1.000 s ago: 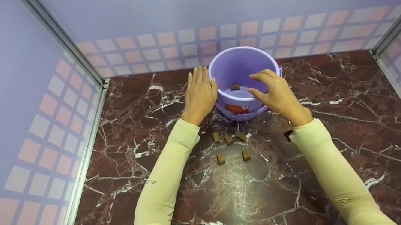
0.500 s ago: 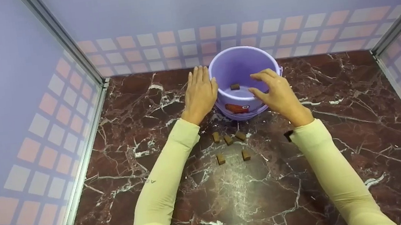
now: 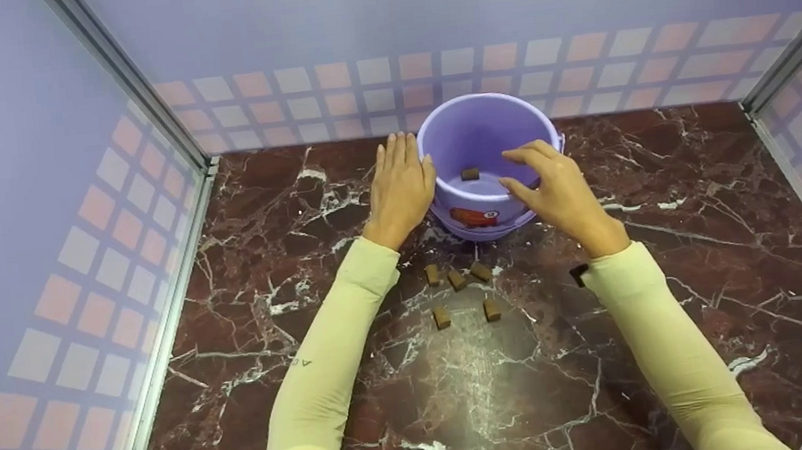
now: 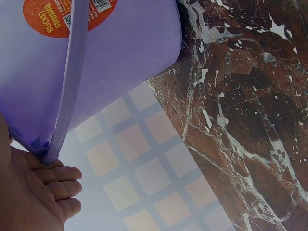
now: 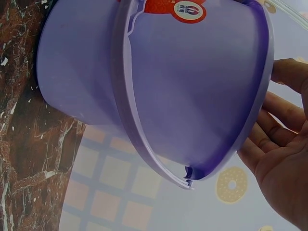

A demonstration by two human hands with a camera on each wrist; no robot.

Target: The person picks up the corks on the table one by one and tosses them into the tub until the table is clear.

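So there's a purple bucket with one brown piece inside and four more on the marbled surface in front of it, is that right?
Not quite: the head view shows five brown pieces on the marbled surface in front of the purple bucket, not four; one brown piece does lie inside.

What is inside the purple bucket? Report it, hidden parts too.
One small brown block lies inside the bucket, on its floor. The right hand and the bucket's near wall each cover part of the interior; whether anything lies there cannot be seen.
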